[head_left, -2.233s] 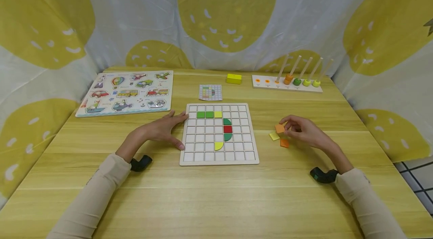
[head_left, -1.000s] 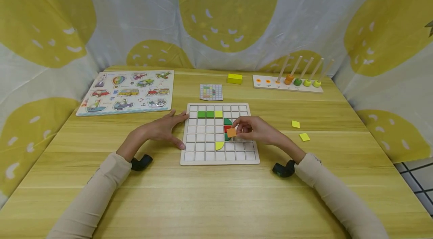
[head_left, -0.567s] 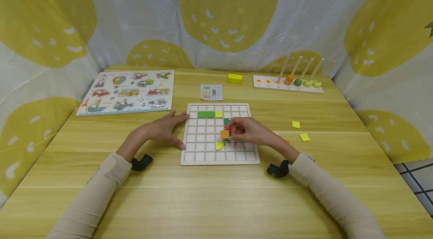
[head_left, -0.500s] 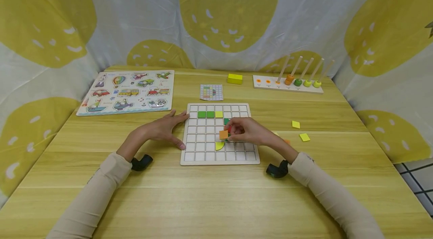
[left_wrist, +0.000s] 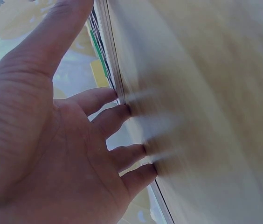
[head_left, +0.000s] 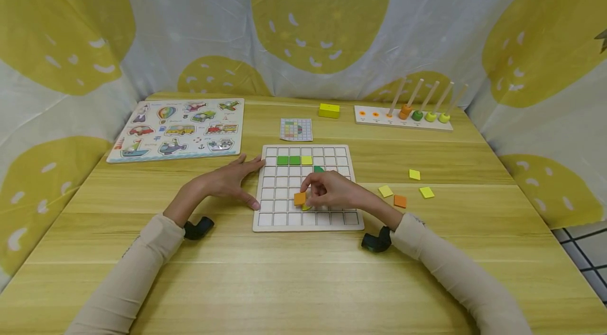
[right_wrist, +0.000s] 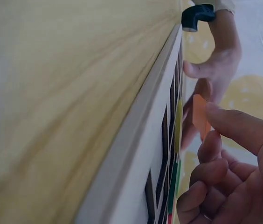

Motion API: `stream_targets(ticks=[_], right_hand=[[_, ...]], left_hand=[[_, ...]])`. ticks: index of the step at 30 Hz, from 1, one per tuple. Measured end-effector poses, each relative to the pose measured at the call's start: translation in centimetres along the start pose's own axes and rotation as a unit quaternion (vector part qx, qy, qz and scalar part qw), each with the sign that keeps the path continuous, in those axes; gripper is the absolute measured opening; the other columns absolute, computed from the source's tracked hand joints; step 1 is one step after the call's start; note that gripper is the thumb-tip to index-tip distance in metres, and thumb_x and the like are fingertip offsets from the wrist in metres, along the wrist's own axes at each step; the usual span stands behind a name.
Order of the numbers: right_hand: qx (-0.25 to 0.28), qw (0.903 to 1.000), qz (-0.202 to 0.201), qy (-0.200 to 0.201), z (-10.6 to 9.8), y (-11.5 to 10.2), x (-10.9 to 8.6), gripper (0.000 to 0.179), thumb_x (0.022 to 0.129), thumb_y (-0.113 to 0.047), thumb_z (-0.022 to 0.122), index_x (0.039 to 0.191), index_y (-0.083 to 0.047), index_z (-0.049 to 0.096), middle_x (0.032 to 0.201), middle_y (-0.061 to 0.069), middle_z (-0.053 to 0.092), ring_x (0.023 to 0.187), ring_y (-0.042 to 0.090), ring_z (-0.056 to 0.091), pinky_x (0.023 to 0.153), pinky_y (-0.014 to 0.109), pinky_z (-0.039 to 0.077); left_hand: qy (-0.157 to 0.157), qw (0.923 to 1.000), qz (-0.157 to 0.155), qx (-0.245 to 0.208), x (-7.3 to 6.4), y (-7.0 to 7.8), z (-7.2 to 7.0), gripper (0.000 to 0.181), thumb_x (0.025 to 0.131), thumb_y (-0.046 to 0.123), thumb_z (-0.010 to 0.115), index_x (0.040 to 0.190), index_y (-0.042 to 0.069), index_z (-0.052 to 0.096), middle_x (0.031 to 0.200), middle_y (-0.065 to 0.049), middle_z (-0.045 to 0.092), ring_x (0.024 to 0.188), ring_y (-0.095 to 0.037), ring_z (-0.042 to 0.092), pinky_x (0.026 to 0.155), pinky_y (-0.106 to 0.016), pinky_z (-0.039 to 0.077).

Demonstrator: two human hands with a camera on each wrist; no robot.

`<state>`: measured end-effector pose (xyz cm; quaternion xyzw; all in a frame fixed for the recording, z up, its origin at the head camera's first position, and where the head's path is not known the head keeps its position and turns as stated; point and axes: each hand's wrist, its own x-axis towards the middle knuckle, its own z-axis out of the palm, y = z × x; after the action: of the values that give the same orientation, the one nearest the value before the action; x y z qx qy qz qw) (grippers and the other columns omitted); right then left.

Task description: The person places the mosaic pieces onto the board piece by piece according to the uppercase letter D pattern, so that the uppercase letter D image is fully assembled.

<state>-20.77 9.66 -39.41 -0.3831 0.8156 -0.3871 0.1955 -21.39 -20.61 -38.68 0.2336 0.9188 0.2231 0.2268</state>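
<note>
My right hand (head_left: 332,189) pinches an orange square tile (head_left: 299,198) just above the white grid board (head_left: 270,223), left of the yellow quarter-round tile (head_left: 306,207). In the right wrist view the orange tile (right_wrist: 199,114) is held between thumb and finger. My left hand (head_left: 228,183) rests with spread fingers against the board's left edge; the left wrist view shows its fingertips (left_wrist: 138,151) at that edge. Two green squares (head_left: 289,160) and a yellow square (head_left: 306,160) sit in the second row. A green rounded tile (head_left: 319,169) peeks out behind my right hand, which hides the tiles below it.
Right of the board lie several yellow tiles (head_left: 427,193) and an orange tile (head_left: 400,201). Behind the board are a pattern card (head_left: 296,129) and a yellow block (head_left: 329,110). A vehicle puzzle (head_left: 177,129) stands back left, a peg stacker (head_left: 403,119) back right.
My right hand has picked up the orange tile from the loose tiles on the right and carried it left over the board, then lower and further left. My left hand stays at the edge.
</note>
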Motion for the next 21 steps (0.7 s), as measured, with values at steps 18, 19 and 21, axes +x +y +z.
stream_targets(ticks=[18, 19, 21], right_hand=[[-0.065, 0.9975, 0.02, -0.021, 1.01, -0.85, 0.88, 0.018, 0.085, -0.016, 0.074, 0.1, -0.011, 0.064, 0.065, -0.004, 0.054, 0.056, 0.006, 0.046, 0.059, 0.02, 0.041], [-0.069, 0.9973, 0.02, -0.02, 1.05, -0.87, 0.9, 0.018, 0.085, -0.016, 0.074, 0.1, -0.011, 0.064, 0.065, -0.004, 0.053, 0.056, 0.005, 0.045, 0.059, 0.02, 0.041], [-0.077, 0.9967, 0.018, -0.018, 1.1, -0.94, 0.93, 0.018, 0.085, -0.016, 0.073, 0.099, -0.011, 0.065, 0.065, -0.004, 0.053, 0.056, 0.005, 0.045, 0.059, 0.02, 0.041]], left_hand=[[0.003, 0.9999, 0.013, 0.001, -0.04, 0.09, -0.09, 0.111, 0.07, 0.051, 0.08, 0.154, 0.008, 0.02, 0.16, -0.016, 0.01, 0.143, -0.048, -0.006, 0.109, -0.067, 0.011], [0.002, 0.9999, 0.012, 0.0, -0.04, 0.07, -0.09, 0.111, 0.07, 0.051, 0.08, 0.154, 0.008, 0.02, 0.16, -0.016, 0.01, 0.143, -0.048, -0.006, 0.109, -0.067, 0.011], [0.002, 0.9999, 0.012, -0.001, -0.03, 0.02, -0.09, 0.111, 0.07, 0.051, 0.08, 0.154, 0.008, 0.02, 0.16, -0.016, 0.009, 0.143, -0.048, -0.006, 0.109, -0.067, 0.011]])
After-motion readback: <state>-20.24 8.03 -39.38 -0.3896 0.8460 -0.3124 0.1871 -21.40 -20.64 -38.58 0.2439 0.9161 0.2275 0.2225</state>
